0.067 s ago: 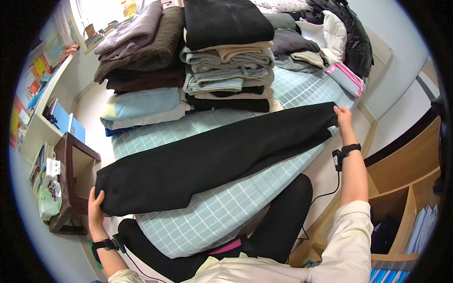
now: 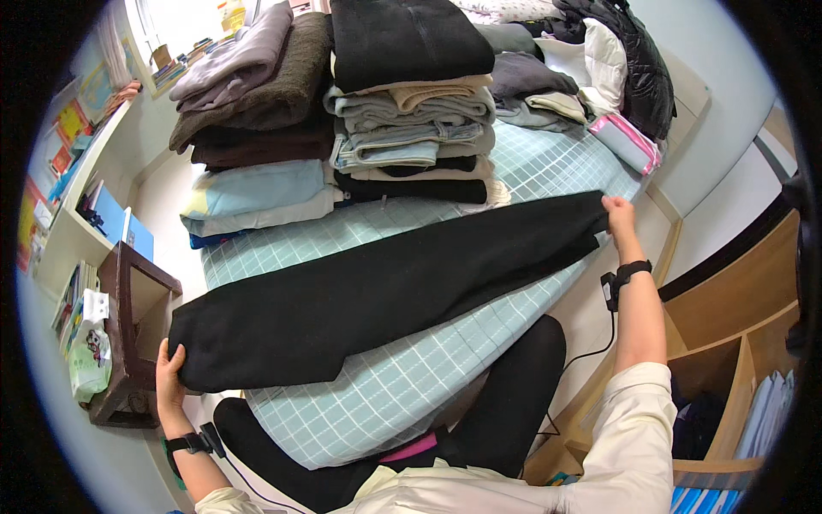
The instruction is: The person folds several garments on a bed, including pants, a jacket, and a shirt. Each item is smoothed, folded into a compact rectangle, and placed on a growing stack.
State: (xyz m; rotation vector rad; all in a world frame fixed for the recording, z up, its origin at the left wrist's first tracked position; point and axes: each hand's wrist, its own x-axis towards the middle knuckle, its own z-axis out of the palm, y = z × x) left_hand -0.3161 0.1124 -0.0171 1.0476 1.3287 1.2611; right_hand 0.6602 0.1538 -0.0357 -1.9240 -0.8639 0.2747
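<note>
held black trousers [image 2: 385, 291] stretched flat across the bed [image 2: 377, 403], left hand [image 2: 169, 374] closed on the near-left end, right hand [image 2: 618, 216] pinching the far-right end.

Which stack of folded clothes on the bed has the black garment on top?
The right-hand stack, topped by a folded black garment. The left stack has a grey garment on top.

A green and white plastic package [image 2: 88, 358] sits at the near left, beside a dark wooden stool [image 2: 128, 317]. Far left, colourful posters [image 2: 64, 128] hang on the wall above a white shelf [image 2: 81, 201]. No screens show.
</note>
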